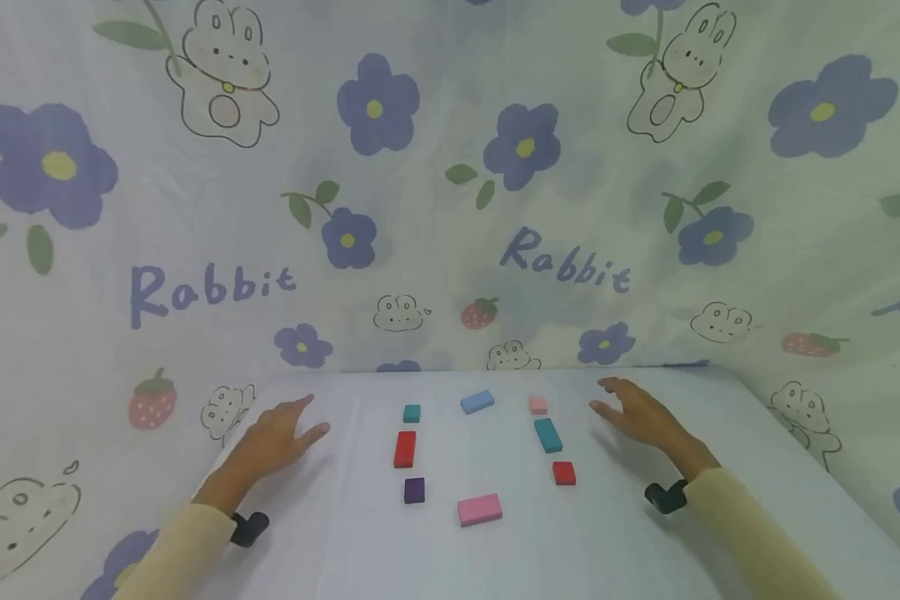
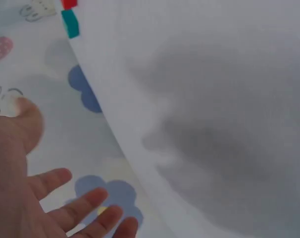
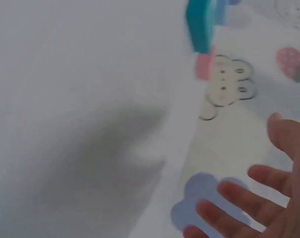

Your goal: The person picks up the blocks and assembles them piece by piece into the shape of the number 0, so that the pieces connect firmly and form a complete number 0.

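Observation:
My left hand (image 1: 273,437) hovers over the table's left side, fingers spread and holding nothing. On the right, my other hand (image 1: 641,417) is also raised with nothing in it. Between them several blocks lie in a rough ring. Nearest the left hand are a small teal block (image 1: 412,413), a long red block (image 1: 405,449) and a small purple block (image 1: 415,490). Closest to the right hand are a small pink block (image 1: 538,405), a long teal block (image 1: 548,435) and a small red block (image 1: 564,473). A blue block (image 1: 477,402) lies at the back, a long pink block (image 1: 480,510) at the front.
A white cloth covers the table (image 1: 345,550). Behind and beside it hangs a curtain (image 1: 435,183) printed with rabbits, flowers and strawberries. Each wrist carries a black camera, the left one (image 1: 250,529) and the right one (image 1: 666,497).

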Demonstrator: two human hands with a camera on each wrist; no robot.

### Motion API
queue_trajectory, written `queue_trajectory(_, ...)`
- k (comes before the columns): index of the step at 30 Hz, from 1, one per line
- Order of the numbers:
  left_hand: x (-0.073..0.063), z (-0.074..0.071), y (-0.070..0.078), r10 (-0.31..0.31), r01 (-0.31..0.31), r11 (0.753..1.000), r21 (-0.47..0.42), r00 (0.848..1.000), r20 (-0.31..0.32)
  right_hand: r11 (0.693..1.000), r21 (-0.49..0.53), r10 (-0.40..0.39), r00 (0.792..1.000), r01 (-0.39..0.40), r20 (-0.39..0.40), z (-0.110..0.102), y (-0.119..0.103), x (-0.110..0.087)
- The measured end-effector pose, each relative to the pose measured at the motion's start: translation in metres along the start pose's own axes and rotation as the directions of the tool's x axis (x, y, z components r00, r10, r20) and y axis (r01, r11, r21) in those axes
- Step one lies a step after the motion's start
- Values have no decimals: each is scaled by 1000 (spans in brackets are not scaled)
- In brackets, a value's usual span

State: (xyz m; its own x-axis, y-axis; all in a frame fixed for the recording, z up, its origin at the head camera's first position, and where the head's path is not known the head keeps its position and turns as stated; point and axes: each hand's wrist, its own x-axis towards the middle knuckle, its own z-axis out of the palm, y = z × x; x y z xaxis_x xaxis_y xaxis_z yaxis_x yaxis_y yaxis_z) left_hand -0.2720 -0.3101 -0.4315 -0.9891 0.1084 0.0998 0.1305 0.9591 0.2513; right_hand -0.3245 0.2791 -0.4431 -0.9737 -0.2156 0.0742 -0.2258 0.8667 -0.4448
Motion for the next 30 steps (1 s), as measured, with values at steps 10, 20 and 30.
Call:
queue_trajectory(10, -14, -4, 62, 74, -73, 977, -200, 997, -6, 977, 184, -99, 994, 108, -54, -4, -36, -9)
queue_trajectory(20, -44, 44, 103, 277, -162, 877, -452, 940, 201, 918, 291, -292, 956, 270, 32, 42, -69, -50)
queue_trajectory(30, -46, 53, 104, 282, -157, 854, -495, 941, 187, 855, 323, -462, 879, 407, 116, 67, -107, -50)
